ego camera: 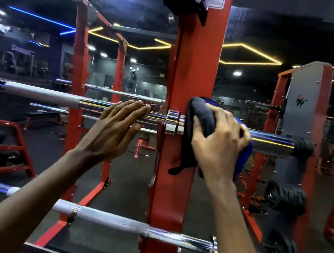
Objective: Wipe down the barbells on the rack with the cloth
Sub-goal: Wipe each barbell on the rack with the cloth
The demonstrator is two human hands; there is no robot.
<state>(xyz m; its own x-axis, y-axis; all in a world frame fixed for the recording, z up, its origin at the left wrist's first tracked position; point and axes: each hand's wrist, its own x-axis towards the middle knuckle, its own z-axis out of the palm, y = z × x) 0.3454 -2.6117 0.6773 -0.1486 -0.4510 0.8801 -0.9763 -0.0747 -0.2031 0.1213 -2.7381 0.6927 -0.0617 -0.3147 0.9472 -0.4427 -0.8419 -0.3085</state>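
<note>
Head view, entries from nine o'clock across to three. Upper barbell (42, 93): chrome shaft with a pale knurled band, racked across mid-frame, running behind the red upright (176, 171); its collar sits just at the post and its sleeve carries on toward three o'clock. Lower barbell (103, 218): lies from eight o'clock to four o'clock, no cloth or hand on it; judged not yet reached, though shine alone cannot settle which lengths are already clean. Left hand (115, 127): flat, fingers straight and held together, resting on or just over the upper shaft left of the post; contact cannot be told for certain; it grips nothing. Cloth (198, 131): dark, with a blue part showing behind, draped over the upper bar's sleeve just right of the collar, a tail hanging down in front of the post. Right hand (218, 139): fingers spread and curled over the cloth, pressing it around the sleeve. Progress, as a judgement: wiping is under way at the inner end of the upper sleeve; the sleeve's outer stretch toward three o'clock and the whole lower bar appear left to do.
</note>
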